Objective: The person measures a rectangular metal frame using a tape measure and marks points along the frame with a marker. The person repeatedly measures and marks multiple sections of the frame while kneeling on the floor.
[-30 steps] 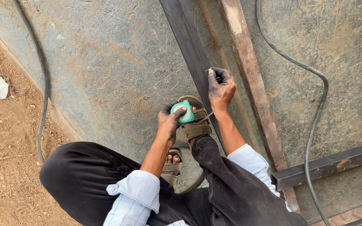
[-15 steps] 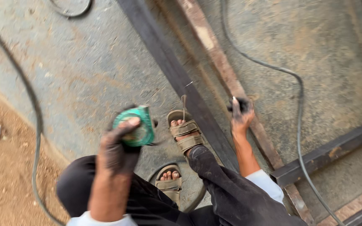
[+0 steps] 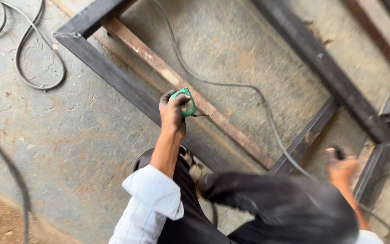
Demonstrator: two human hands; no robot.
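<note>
From the head camera, looking straight down: the left hand (image 3: 173, 113) is up over the dark steel bar (image 3: 113, 79) of a frame lying on the concrete floor (image 3: 68, 135), fingers (image 3: 170, 100) wrapped tight around a green tape measure (image 3: 183, 101). A short tongue of blade pokes out of the case toward the rusty bar (image 3: 168, 77) that runs alongside the dark one. So the tape measure sits in that fist, just above the two bars, near the frame's corner.

Over on the right, blurred, the right hand (image 3: 341, 167) hangs beside a cross bar (image 3: 308, 135) of the frame, pinching a small dark object (image 3: 338, 153) at its fingertips; what it is I cannot tell, but the fingers look closed on it. A grey cable (image 3: 231, 86) snakes across the floor inside the frame, another cable (image 3: 32, 68) loops at top left. Dark trousers (image 3: 285, 208) and a pale rolled sleeve (image 3: 152, 199) fill the bottom.

My read: this is measuring and marking steel, with the tape measure in hand between readings. The next move calls for setting the blade's hook on a bar end and pulling it flat along the metal.
</note>
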